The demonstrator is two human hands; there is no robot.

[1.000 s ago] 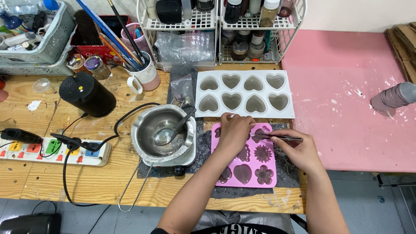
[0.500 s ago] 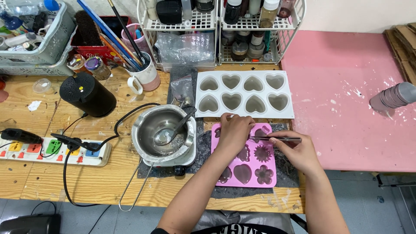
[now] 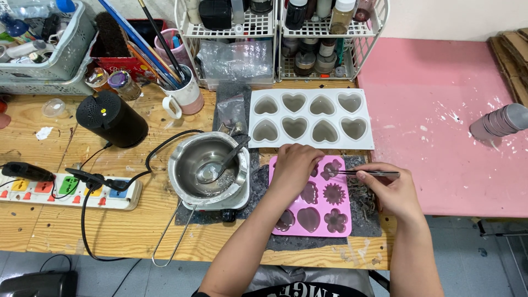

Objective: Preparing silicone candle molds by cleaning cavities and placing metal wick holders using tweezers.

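Observation:
A pink silicone mould [image 3: 322,217] with flower and heart cavities lies on a dark mat at the table's front. My left hand [image 3: 294,168] rests flat on its upper left corner, fingers spread, holding nothing. My right hand [image 3: 388,190] sits just right of the mould and pinches thin metal tweezers [image 3: 367,172]. The tweezers point left, with their tips over the top right cavity. Behind the pink mould lies a white mould [image 3: 311,119] with heart cavities filled with pale wax.
A steel pot [image 3: 208,165] with a spoon in it sits on a small heater left of the moulds. Further left are a power strip [image 3: 69,190], a black cylinder [image 3: 111,119] and a mug of brushes [image 3: 181,91]. Wire racks of bottles [image 3: 278,38] stand behind. A pink table [image 3: 440,126] adjoins on the right.
My right hand has drawn the tweezers a little to the right, so the tips now sit at the top right cavity. My left hand stays pressed on the pink mould.

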